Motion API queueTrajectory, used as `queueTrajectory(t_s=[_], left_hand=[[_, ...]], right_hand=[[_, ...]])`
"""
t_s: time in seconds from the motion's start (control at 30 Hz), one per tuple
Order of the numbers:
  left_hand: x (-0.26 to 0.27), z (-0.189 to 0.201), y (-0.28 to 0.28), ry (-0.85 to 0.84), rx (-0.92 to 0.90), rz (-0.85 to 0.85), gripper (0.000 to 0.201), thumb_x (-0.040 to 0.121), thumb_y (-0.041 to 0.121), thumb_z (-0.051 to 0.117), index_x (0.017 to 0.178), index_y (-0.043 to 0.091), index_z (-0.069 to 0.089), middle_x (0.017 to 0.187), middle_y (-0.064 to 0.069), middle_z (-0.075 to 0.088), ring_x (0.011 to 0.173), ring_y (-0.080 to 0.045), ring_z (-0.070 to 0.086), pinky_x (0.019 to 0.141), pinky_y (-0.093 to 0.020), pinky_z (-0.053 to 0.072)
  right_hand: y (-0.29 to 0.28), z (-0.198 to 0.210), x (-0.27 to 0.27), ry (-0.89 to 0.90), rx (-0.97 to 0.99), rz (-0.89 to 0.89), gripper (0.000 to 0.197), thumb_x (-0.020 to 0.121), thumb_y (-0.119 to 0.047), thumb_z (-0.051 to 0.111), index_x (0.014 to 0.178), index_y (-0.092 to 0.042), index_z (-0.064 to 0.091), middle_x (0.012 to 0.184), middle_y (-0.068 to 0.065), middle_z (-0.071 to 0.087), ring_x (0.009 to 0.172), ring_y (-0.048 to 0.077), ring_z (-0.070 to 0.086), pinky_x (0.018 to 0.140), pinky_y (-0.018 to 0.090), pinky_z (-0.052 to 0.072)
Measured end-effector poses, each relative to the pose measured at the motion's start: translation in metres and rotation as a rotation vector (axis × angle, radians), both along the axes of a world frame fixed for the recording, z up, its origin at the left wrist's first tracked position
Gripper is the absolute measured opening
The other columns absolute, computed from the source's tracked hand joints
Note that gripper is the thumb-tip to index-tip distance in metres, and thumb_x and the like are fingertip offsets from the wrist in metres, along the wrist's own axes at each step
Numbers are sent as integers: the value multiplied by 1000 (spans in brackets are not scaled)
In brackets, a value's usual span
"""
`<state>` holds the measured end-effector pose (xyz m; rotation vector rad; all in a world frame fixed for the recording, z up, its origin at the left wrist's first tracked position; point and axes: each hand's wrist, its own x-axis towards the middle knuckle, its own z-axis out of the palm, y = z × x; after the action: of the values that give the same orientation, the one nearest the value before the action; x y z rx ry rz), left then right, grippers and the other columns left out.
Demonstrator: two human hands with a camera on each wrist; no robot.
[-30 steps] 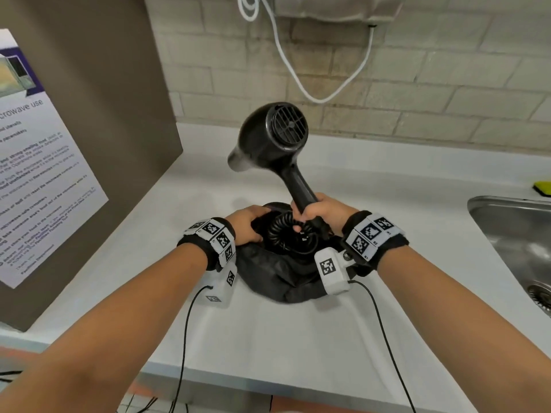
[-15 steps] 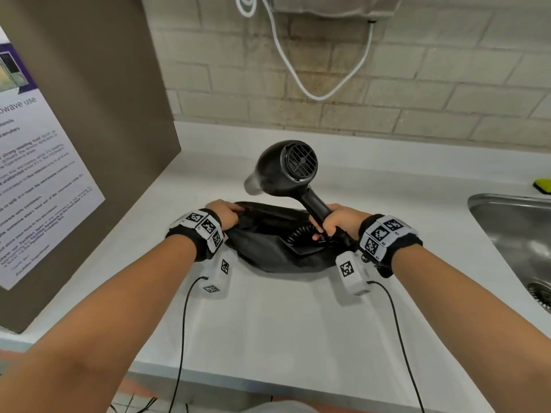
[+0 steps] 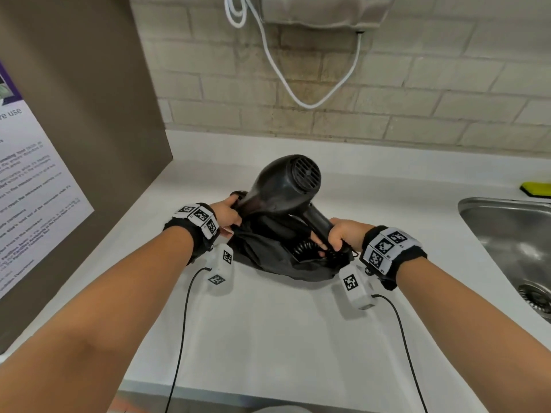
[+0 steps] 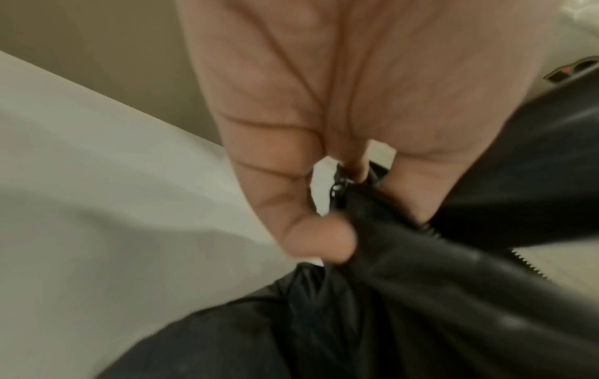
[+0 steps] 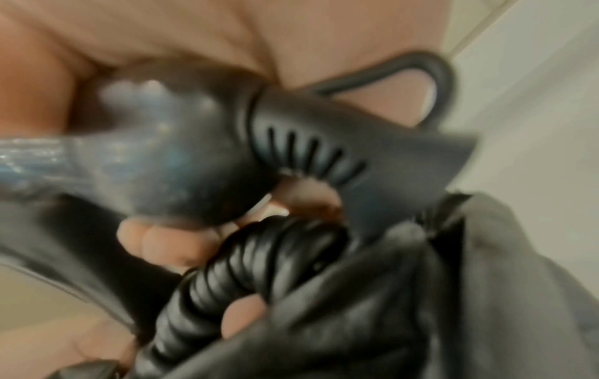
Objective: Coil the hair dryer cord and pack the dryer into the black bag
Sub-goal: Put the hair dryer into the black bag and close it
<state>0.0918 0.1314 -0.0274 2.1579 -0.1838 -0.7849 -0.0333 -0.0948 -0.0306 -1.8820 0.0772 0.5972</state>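
The hair dryer (image 3: 286, 189) sits half over the open black bag (image 3: 268, 254) on the white surface (image 3: 268, 338), its handle slanting down toward the right hand (image 3: 343, 236) and its fat body tipped toward the bag's left end. The right hand's grip is wrapped tight around the bottom of the handle, with the curly cord (image 3: 307, 248) already coiled inside the bag just under it. The left hand (image 3: 228, 216) pinches the bag's zipper edge at that left end, holding the mouth open, so the body likely needs to go down next.
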Motion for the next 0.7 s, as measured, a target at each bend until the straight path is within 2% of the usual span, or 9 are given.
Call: queueTrajectory(t_s=[0.07,0.17,0.23,0.3,0.43,0.57,0.7], left_hand=[[3,6,-5,-51,-30,-52,75,86,-16,39,144,31,27,121,-10,48,94,-27,51,68,-32,51],[7,15,-14,-224,-34,-70,62,85,-16,36,136,20,45,117,-15,55,93,-31,53,63,-31,52],[7,21,-21,-436,39,-99,44,87,-9,40,122,11,58,117,-19,61,100,-34,57,73,-27,44],[7,25,-24,-575,60,-84,37,87,-5,43,114,9,65,116,-17,63,109,-33,56,81,-23,37],[4,43,-24,-590,-66,31,44,81,-7,43,113,11,68,119,-12,64,114,-27,55,95,-23,41],[-4,63,-27,-615,-163,61,40,80,-7,45,108,9,70,114,-11,66,112,-24,57,96,-23,41],[-12,80,-35,-608,-276,60,42,80,-12,41,105,6,70,103,-11,65,100,-19,55,95,-26,43]], right_hand=[[1,2,-2,11,-29,-6,21,35,-3,46,56,-4,41,51,6,48,54,21,53,59,23,42],[2,4,-2,22,-77,-50,12,39,-1,44,51,-5,43,47,4,48,50,20,51,57,22,39],[2,5,-2,20,-120,-78,12,40,-2,45,44,-13,46,45,1,48,48,19,50,57,23,39],[1,7,-1,17,-111,-97,16,40,-1,45,40,-17,47,44,-1,47,45,17,50,56,23,38],[-2,11,-3,17,-124,-106,19,41,-2,45,37,-21,48,42,-5,46,39,11,47,53,21,35],[-2,15,-4,23,-129,-99,16,40,-2,46,44,-17,48,44,-3,47,40,12,46,53,21,35],[-1,19,-3,11,-151,-76,16,40,-2,47,54,-10,44,44,-4,48,41,11,47,53,20,35]])
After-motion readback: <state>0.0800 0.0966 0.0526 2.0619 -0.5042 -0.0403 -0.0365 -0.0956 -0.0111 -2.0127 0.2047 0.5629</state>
